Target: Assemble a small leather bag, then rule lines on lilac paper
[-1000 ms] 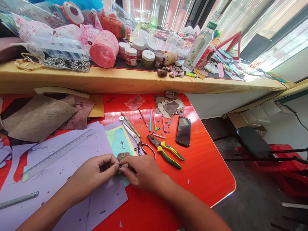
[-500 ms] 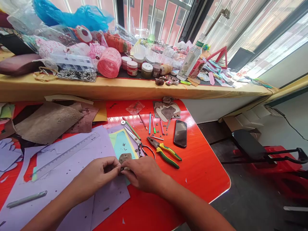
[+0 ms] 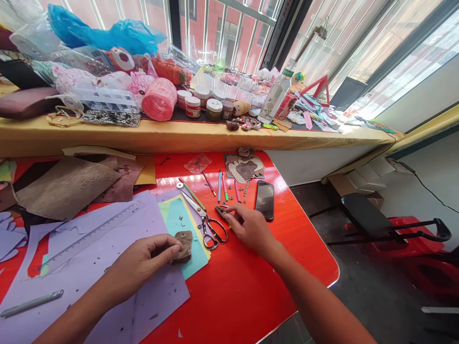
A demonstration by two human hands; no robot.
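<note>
My left hand [image 3: 143,265] pinches a small brown leather piece [image 3: 184,242] at its left edge, above the turquoise sheet [image 3: 195,260]. Small holes or studs show on the leather. Further right, my right hand [image 3: 249,227] lies over the pliers [image 3: 220,210] with its fingers curled about them. The dark jaws stick out past the fingertips, and the handles are mostly hidden under the hand. Between the hands, scissors [image 3: 202,215] with black-edged loops rest partly on the paper.
A ruler [image 3: 95,234] and a grey pen-shaped tool [image 3: 32,303] lie on purple paper [image 3: 158,296]. Several pens [image 3: 219,186], a phone [image 3: 264,200] and leather scraps [image 3: 245,167] are at the back of the red table [image 3: 229,291]. Jars and bottles crowd the sill [image 3: 172,138].
My right hand has left the leather piece and moved right onto the pliers. My left hand keeps the leather, now more exposed. The view has shifted slightly.
</note>
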